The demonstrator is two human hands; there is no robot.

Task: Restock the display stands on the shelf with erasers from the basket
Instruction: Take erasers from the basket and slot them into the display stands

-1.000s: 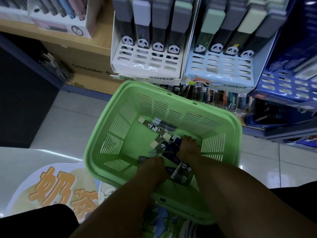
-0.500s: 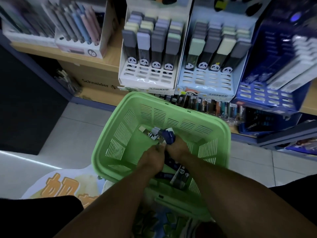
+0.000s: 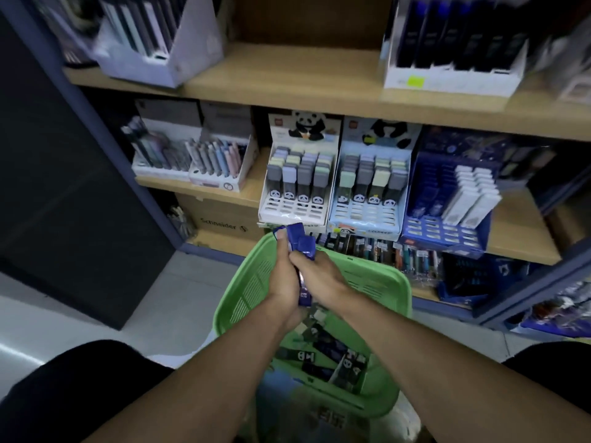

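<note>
Head view: "Schneider" is read on a carton [image 3: 224, 223]; blue erasers [image 3: 299, 243], now raised above the green basket [image 3: 380, 282], are gripped by both hands [image 3: 302, 276].

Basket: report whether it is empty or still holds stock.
Not empty. Several panda erasers lie on the bottom of the basket, below the hands holding blue ones.

green plastic basket [image 3: 377, 282], wooden shelf [image 3: 287, 81]

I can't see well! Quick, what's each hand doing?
Left hand: closed, holding blue erasers.
Right hand: closed on the same bunch.
</note>
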